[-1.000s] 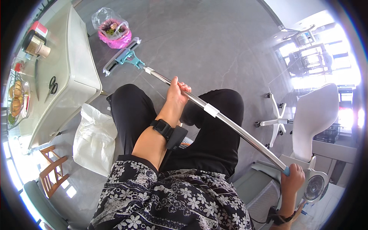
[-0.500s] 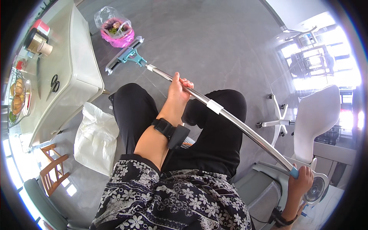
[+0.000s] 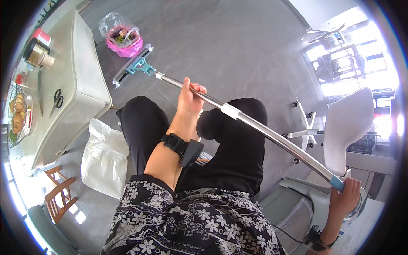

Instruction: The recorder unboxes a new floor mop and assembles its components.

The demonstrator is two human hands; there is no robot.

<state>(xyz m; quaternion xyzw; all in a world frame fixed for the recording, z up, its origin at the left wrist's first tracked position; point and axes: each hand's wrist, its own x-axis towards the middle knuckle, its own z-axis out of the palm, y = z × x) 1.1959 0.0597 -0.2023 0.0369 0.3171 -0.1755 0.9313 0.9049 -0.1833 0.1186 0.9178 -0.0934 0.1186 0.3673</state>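
A long squeegee (image 3: 276, 138) with a silver telescopic pole crosses in front of me, from upper left to lower right. My left hand (image 3: 190, 95) is closed round the pole's upper part, thumb pointing along it. At the low end, my right hand (image 3: 349, 196) grips just by the blue end cap (image 3: 337, 183). The teal squeegee head (image 3: 137, 67) is at the upper left, close to a pink-bagged bin (image 3: 126, 44) that holds scraps and clear plastic. Whether the head touches the bin I cannot tell.
To the left stands a white table (image 3: 87, 76) with scissors (image 3: 58, 98), a jar (image 3: 36, 53) and a glass bowl of fruit (image 3: 19, 112). Below it are a white plastic bag (image 3: 105, 161) and a wooden chair (image 3: 60, 199). A white swivel chair (image 3: 346, 123) stands at right.
My right hand has moved right and slightly up, with the pole's low end. My left hand and the squeegee head have shifted a little left in view.
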